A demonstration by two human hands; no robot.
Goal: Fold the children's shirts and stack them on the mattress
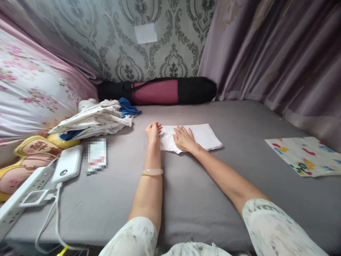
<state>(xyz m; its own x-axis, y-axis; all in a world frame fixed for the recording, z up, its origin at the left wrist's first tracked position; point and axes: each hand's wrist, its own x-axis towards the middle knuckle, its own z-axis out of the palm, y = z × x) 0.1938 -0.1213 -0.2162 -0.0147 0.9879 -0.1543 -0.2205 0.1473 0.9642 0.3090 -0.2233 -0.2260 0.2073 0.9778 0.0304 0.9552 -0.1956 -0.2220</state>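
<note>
Head view: white cloth (pixel 205 137), folded, lies on the grey sheet (pixel 186 185). Judged light, soft, prone to creasing; best held by both short ends. Right hand (pixel 184 139) flat on it, fingers spread. Left hand (pixel 153 132) at its left end, fingers curled; grip cannot be confirmed. Clothes (pixel 98 115) left, patterned cloth (pixel 306 154) right; bag (pixel 160 91) behind, no obstruction.

Soft, fairly dim daylight-like light brightens the bed's (pixel 202 206) left side; the right-hand curtain (pixel 279 53) falls into shadow. Shadows are faint. Wide-angle stretching bends the outer edges, and coarse pixelation obscures the packet (pixel 97 156).
</note>
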